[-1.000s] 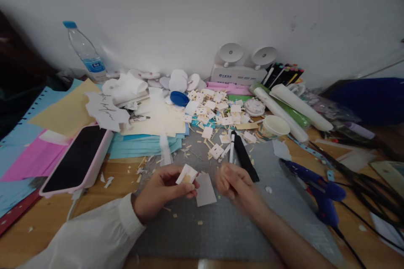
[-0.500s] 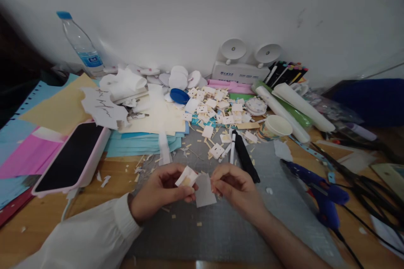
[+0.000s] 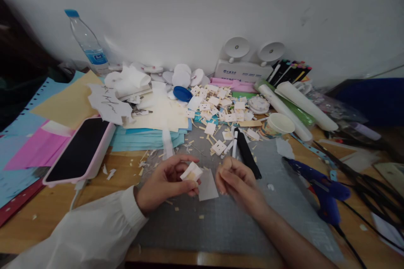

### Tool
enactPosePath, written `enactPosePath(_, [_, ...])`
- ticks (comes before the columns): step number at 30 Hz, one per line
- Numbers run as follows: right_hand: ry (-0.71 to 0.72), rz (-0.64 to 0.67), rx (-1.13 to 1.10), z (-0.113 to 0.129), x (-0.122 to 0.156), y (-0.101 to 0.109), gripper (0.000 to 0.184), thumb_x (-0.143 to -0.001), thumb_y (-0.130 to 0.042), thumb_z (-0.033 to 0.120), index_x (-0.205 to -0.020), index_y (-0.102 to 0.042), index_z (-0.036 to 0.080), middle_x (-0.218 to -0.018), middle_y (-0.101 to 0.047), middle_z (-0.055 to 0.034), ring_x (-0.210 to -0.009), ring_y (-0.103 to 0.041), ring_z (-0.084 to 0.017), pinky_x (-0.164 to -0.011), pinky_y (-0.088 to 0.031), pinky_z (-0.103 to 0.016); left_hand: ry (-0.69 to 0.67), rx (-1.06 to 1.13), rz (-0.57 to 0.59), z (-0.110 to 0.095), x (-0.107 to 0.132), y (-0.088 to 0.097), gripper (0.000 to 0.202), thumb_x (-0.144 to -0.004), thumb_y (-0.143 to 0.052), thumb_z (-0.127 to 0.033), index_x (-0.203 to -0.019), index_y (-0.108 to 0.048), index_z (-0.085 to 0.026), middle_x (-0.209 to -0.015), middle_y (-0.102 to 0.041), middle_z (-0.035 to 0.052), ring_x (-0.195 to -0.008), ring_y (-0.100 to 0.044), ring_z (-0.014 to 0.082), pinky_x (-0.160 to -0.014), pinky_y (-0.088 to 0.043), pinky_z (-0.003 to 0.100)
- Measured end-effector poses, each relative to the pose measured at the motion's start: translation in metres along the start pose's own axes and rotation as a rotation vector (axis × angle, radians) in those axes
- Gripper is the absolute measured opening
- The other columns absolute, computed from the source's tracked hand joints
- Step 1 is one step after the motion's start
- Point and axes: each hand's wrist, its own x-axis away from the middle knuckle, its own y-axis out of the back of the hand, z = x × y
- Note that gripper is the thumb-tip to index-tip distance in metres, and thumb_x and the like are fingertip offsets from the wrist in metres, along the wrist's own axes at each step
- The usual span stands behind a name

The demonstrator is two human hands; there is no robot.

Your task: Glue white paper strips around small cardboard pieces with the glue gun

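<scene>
In the head view my left hand (image 3: 167,185) pinches a small white paper piece (image 3: 192,172) with a yellowish patch on its face. My right hand (image 3: 238,183) is a short way to the right, thumb and fingers pressed together; whatever they hold, if anything, is too small to make out. Between the hands a white paper sheet (image 3: 208,185) lies on the grey mat (image 3: 195,235), partly behind my left fingertips. Beyond them is a heap of small white paper squares (image 3: 217,147) with drawn faces and yellowish strips. A white pen (image 3: 235,144) lies beside a black pouch-like object (image 3: 248,155).
A blue glue gun (image 3: 318,185) and black scissors (image 3: 369,189) lie at the right. On the left are a phone (image 3: 78,151), blue paper sheets (image 3: 148,141) and a water bottle (image 3: 86,44). A paper cup (image 3: 279,124) stands near white rolls (image 3: 306,107).
My right hand has drawn slightly away to the right from the left hand and the white sheet. My left hand still holds the paper piece, tilted a little differently. The view has shifted slightly.
</scene>
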Motion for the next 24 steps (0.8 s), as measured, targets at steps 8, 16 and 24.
enactPosePath(8, [-0.002, -0.129, 0.003, 0.0039, -0.0033, -0.0039, 0.026, -0.093, -0.049, 0.035, -0.072, -0.05, 0.02, -0.048, -0.047, 0.0059, -0.042, -0.035, -0.008, -0.043, -0.024, -0.022, 0.007, -0.034, 0.04, -0.0005, 0.0015, -0.0024, 0.043, -0.07, -0.074, -0.007, -0.108, -0.056, -0.016, -0.079, -0.069, 0.0024, -0.065, -0.067, 0.0126, -0.058, -0.055, 0.021])
enactPosePath(16, [0.041, -0.144, 0.173, -0.0014, 0.0005, -0.0022, 0.02, -0.09, -0.056, 0.034, -0.076, -0.053, 0.02, -0.049, -0.049, 0.0073, -0.042, -0.036, -0.006, -0.044, -0.028, -0.019, 0.012, -0.008, 0.089, 0.001, 0.002, -0.0012, 0.055, -0.066, -0.074, 0.0, -0.115, -0.055, -0.017, -0.085, -0.069, 0.0026, -0.076, -0.067, 0.0131, -0.069, -0.053, 0.023])
enactPosePath(24, [0.043, -0.189, 0.192, -0.0021, -0.004, 0.0018, 0.017, -0.087, -0.061, 0.031, -0.078, -0.051, 0.021, -0.047, -0.052, 0.0084, -0.038, -0.038, -0.005, -0.04, -0.028, -0.018, -0.012, -0.038, 0.094, 0.0017, 0.0012, -0.0005, 0.053, -0.069, -0.073, -0.004, -0.115, -0.052, -0.018, -0.091, -0.068, 0.004, -0.078, -0.066, 0.0138, -0.072, -0.051, 0.025])
